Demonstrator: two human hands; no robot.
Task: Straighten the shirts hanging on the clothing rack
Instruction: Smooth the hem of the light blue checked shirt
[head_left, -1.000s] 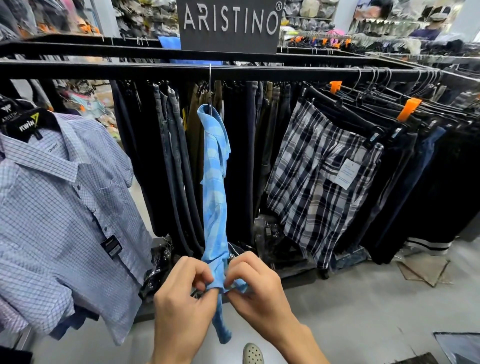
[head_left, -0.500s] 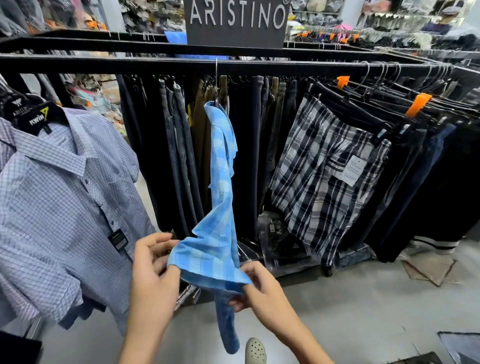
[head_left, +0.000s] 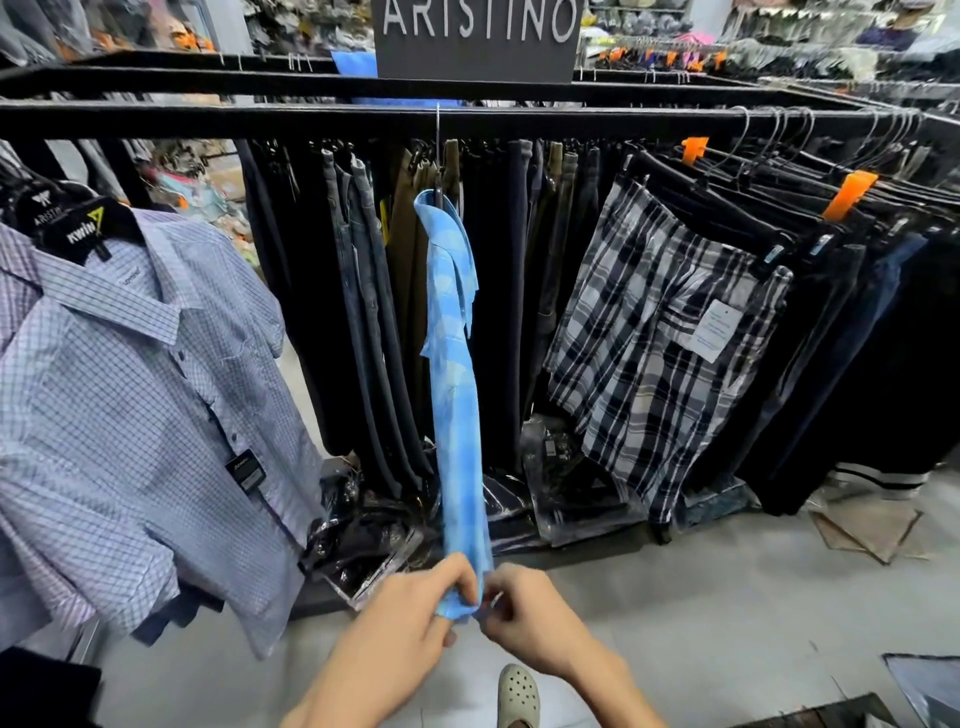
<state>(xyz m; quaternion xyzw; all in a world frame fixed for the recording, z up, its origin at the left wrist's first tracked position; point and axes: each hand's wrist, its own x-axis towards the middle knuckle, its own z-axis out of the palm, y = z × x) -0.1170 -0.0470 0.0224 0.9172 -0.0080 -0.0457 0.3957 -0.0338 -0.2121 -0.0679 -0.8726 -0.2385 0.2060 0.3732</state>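
Note:
A light blue checked shirt (head_left: 457, 374) hangs edge-on from a hanger on the black rack rail (head_left: 311, 120), in the middle of the view. It is pulled straight down into a narrow strip. My left hand (head_left: 415, 618) and my right hand (head_left: 524, 613) both pinch its bottom hem, close together, low in the frame. A pale lilac checked shirt (head_left: 140, 415) hangs front-on at the left on a black hanger.
Dark trousers (head_left: 363, 322) hang behind the blue shirt. Plaid shorts (head_left: 660, 353) and dark garments hang at the right. Plastic-wrapped packs (head_left: 374, 540) lie on the floor under the rack. A grey brand sign (head_left: 475, 36) sits on top. My shoe (head_left: 518, 693) is below.
The hem was spread wide between my hands half a second ago. Now my hands have come together and pulled the shirt down taut into a narrow strip.

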